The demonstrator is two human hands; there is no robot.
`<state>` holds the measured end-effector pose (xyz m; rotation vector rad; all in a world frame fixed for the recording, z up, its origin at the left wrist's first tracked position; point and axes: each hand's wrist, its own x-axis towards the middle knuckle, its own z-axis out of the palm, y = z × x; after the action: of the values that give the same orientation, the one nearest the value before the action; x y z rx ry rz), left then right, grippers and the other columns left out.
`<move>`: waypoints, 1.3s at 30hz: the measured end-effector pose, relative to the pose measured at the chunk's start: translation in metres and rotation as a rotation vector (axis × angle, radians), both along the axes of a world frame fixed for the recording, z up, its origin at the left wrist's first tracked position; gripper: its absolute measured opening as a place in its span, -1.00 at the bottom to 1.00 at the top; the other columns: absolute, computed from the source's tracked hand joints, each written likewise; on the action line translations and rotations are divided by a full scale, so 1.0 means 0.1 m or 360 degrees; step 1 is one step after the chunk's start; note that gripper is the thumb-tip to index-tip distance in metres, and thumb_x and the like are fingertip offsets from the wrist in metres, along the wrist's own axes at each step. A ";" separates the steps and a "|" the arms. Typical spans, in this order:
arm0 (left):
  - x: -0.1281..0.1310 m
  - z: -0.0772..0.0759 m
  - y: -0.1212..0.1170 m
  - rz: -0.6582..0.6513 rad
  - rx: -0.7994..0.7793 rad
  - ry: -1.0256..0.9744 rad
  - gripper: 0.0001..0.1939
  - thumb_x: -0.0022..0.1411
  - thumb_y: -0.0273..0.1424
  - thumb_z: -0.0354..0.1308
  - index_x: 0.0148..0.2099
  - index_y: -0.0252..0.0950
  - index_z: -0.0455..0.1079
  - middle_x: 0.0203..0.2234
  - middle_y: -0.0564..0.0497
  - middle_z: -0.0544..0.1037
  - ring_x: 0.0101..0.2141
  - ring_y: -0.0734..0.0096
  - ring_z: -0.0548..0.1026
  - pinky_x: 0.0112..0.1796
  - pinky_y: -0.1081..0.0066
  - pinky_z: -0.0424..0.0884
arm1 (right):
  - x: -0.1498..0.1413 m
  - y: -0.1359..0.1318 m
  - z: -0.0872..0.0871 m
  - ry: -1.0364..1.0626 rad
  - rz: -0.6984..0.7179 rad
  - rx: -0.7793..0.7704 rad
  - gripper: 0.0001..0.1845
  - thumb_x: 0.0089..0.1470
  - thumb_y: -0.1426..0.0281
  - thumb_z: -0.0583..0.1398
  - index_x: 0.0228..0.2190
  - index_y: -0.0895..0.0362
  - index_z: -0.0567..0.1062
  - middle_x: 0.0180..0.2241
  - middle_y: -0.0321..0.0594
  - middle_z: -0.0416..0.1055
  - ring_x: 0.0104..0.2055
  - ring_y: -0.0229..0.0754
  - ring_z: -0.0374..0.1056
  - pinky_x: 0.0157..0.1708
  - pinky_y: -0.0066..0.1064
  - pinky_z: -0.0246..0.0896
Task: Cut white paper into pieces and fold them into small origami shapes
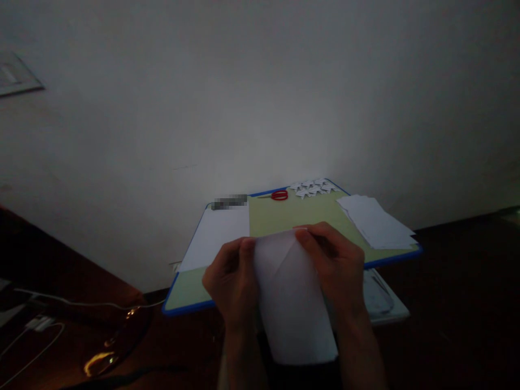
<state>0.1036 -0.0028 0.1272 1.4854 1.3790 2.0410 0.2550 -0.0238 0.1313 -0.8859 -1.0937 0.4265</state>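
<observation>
A sheet of white paper [290, 303] with a slanting crease near its top hangs between my two hands, in front of the table's near edge. My left hand [235, 281] pinches its upper left corner between thumb and fingers. At the upper right corner, my right hand [335, 260] grips the paper the same way. The lower end of the sheet hangs down toward my lap.
A green table [268, 216] with a blue rim stands against the wall. On it lie red-handled scissors [279, 195], several folded white paper shapes [312, 188], a stack of paper [376, 222] at right and a white sheet [221, 230] at left. A white cable [89, 304] runs at left.
</observation>
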 end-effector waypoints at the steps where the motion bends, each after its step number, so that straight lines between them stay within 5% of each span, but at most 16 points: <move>1: 0.00 0.00 -0.01 0.0016 0.0000 0.0029 -0.78 0.27 -0.23 0.37 -0.34 -0.26 0.62 -0.55 0.10 0.62 -0.52 0.47 0.55 -0.49 0.54 0.41 | 0.00 0.00 0.00 -0.0013 -0.0023 0.0009 -0.93 0.21 0.37 0.36 -0.35 0.00 0.67 -0.36 -0.38 0.61 -0.29 -0.28 0.51 -0.27 -0.48 0.39; 17: 0.00 0.01 0.01 0.0205 0.0025 0.0336 -0.76 0.38 -0.23 0.25 -0.32 -0.24 0.54 -0.67 0.19 0.40 -0.63 0.54 0.32 -0.55 0.52 0.18 | -0.05 -0.01 0.00 -0.0139 -0.0253 0.0045 -0.91 0.24 0.36 0.35 -0.35 0.02 0.65 -0.35 -0.36 0.62 -0.28 -0.24 0.51 -0.21 -0.40 0.37; 22: 0.02 0.02 -0.02 -0.0205 0.0041 0.0088 -0.60 0.55 -0.10 -0.03 -0.05 -0.24 0.53 -0.67 0.20 0.32 -0.67 0.54 0.26 -0.60 0.52 0.17 | 0.00 0.00 0.01 0.0071 -0.0378 0.0032 -0.90 0.21 0.31 0.37 -0.36 0.04 0.66 -0.37 -0.34 0.62 -0.32 -0.22 0.51 -0.27 -0.40 0.40; 25: 0.04 0.03 -0.01 -0.0432 0.0069 0.0158 -0.57 0.54 -0.09 -0.02 -0.12 -0.25 0.55 -0.59 0.13 0.44 -0.62 0.51 0.37 -0.57 0.51 0.28 | 0.04 0.02 0.00 0.0216 -0.0495 0.0010 -0.86 0.16 0.26 0.40 -0.37 0.06 0.67 -0.37 -0.29 0.64 -0.32 -0.17 0.53 -0.27 -0.35 0.44; 30: 0.09 0.05 0.01 -0.0350 -0.0043 0.0322 -0.69 0.36 -0.19 0.27 -0.38 -0.26 0.55 -0.58 0.08 0.55 -0.54 0.46 0.48 -0.50 0.52 0.34 | 0.03 0.02 -0.02 0.0208 -0.0519 0.0017 -0.84 0.14 0.23 0.40 -0.37 0.05 0.68 -0.36 -0.26 0.64 -0.31 -0.16 0.53 -0.28 -0.34 0.45; 39: 0.10 0.03 0.05 -0.0387 -0.0276 0.0228 -0.64 0.38 -0.07 0.21 -0.30 -0.24 0.48 -0.67 0.16 0.41 -0.63 0.50 0.30 -0.60 0.52 0.14 | 0.01 0.07 -0.04 0.0134 -0.0573 -0.0005 -0.85 0.16 0.26 0.37 -0.39 0.06 0.69 -0.36 -0.25 0.64 -0.31 -0.14 0.52 -0.25 -0.30 0.44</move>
<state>0.1135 0.0022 0.1304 1.6578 1.3150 1.6547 0.2558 -0.0168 0.1271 -1.0346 -0.8340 0.1642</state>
